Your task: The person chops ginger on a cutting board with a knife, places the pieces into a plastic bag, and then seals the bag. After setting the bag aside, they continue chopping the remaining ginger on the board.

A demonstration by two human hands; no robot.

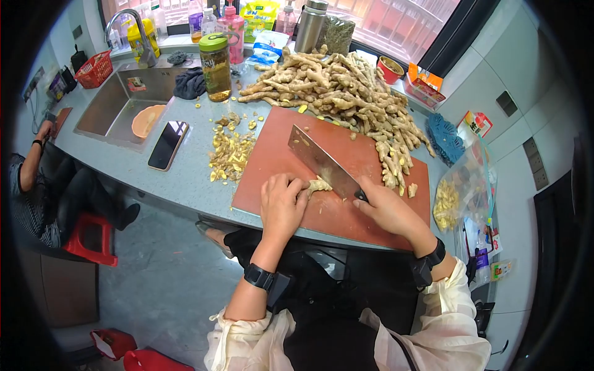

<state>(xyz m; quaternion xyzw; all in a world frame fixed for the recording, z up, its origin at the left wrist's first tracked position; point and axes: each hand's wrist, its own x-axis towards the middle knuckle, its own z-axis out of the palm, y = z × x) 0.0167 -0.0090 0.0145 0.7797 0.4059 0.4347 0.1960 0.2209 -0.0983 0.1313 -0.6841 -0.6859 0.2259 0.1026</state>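
My left hand [283, 204] is closed on a small piece of ginger [319, 185] lying on the reddish-brown cutting board [266, 162]. In my right hand [387, 209] is a cleaver [323, 159], gripped by its dark handle. The broad blade slants up and left across the board, its lower part right beside the ginger piece. A large heap of ginger roots [346, 86] covers the back of the board and the counter behind it. Ginger scraps [230, 153] lie on the counter along the board's left edge.
Left of the scraps is a phone [168, 145], then the sink [102, 114] with an orange bowl [147, 121]. A green-lidded jar [215, 68] stands behind. At right, a plastic bag [447, 201] holds ginger pieces. Another person [37, 179] sits far left.
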